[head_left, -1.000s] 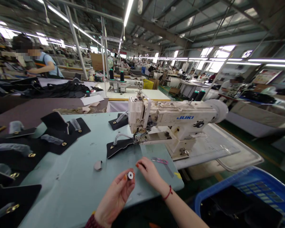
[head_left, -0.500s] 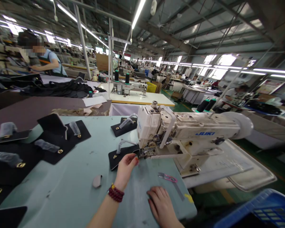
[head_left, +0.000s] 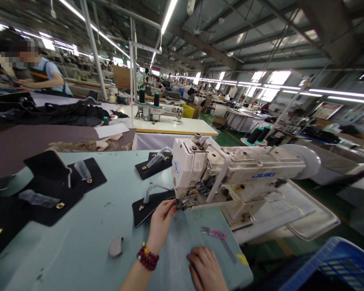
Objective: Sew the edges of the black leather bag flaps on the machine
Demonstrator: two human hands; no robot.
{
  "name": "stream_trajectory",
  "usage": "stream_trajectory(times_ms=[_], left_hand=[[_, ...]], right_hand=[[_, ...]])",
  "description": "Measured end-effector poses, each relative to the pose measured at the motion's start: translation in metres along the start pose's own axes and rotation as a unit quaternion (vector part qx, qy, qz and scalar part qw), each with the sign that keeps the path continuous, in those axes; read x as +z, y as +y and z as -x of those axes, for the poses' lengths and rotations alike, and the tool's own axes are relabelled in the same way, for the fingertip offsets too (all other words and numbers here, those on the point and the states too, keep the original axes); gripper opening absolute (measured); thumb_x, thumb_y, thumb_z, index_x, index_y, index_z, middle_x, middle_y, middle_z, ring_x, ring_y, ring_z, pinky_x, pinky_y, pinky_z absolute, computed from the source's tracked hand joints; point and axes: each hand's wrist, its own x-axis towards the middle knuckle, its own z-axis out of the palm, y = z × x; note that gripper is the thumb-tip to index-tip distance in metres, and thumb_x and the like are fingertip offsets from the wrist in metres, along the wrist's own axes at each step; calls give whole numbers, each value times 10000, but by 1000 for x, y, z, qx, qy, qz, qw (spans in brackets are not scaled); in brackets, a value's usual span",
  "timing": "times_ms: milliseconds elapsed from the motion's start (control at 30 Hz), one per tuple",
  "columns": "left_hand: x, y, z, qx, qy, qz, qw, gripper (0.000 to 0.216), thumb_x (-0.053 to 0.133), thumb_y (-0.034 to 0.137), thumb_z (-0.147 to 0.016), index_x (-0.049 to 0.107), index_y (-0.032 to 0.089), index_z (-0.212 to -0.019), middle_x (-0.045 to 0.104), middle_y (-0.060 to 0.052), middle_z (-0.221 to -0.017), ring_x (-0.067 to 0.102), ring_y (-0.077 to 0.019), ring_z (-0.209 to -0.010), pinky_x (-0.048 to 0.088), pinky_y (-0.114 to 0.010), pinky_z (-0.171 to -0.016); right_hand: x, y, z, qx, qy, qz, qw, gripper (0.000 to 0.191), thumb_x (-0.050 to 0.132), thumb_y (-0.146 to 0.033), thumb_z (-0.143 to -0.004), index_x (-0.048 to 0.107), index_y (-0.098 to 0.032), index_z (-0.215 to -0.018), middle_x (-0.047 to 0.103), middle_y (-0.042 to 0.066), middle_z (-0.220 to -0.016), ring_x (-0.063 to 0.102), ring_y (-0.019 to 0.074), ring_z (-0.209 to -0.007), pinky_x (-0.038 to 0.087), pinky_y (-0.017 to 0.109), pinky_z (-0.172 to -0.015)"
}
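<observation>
My left hand (head_left: 161, 220), with a dark red bead bracelet on the wrist, reaches up to the near end of the white JUKI sewing machine (head_left: 245, 169). Its fingertips are pinched together under the needle end, and what they hold is hidden. A black leather piece with a gold clasp (head_left: 144, 208) lies right beside that hand, partly under the machine arm. My right hand (head_left: 204, 268) rests palm down on the pale blue table (head_left: 87, 242) near its front edge, holding nothing. Pink thread snips (head_left: 214, 233) lie just beyond it.
More black leather pieces with gold clasps (head_left: 48, 194) cover the table's left side, and one (head_left: 153, 163) lies behind the machine head. A small grey scrap (head_left: 115, 246) sits left of my arm. A blue crate (head_left: 336, 266) stands at the lower right. Another person (head_left: 39, 76) works far left.
A second ago both hands held a small bobbin in front of me. My left hand has since gone up to the machine's needle end, and my right hand has dropped flat onto the table.
</observation>
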Motion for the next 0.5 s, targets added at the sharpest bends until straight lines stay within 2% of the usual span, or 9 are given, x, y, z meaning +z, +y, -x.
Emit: stream_trajectory(times_ms=[100,267,400,500], left_hand=[[4,-2,6,16,21,-9,1000,255,654,294,-786,745,228,-1015,670,-62,-1008,595,-214,-982,456,-288,-902],[10,-15,12,9,95,0,995,194,692,268,-750,767,221,-923,692,-69,-1039,605,-232,-999,444,-331,-969],[17,-25,22,34,108,-45,993,268,646,237,-790,732,244,-1044,663,-71,-1178,551,-244,-1146,328,-386,-1099],[25,-32,31,49,122,-54,990,368,622,181,-793,682,263,-1146,603,-67,-1285,473,-247,-1249,250,-406,-1145]], right_hand=[[9,3,3,6,31,-9,999,222,417,-166,-862,610,-219,-960,580,42,-877,495,163,-799,362,277,-707],[28,11,9,5,82,-11,997,240,392,-280,-927,625,-228,-898,584,27,-832,472,163,-777,318,285,-686],[37,16,12,-5,108,3,994,202,432,-298,-912,618,-237,-861,579,16,-794,465,157,-744,304,281,-655],[40,20,17,0,89,30,996,89,527,-248,-851,613,-250,-872,592,2,-807,478,154,-750,318,275,-662]])
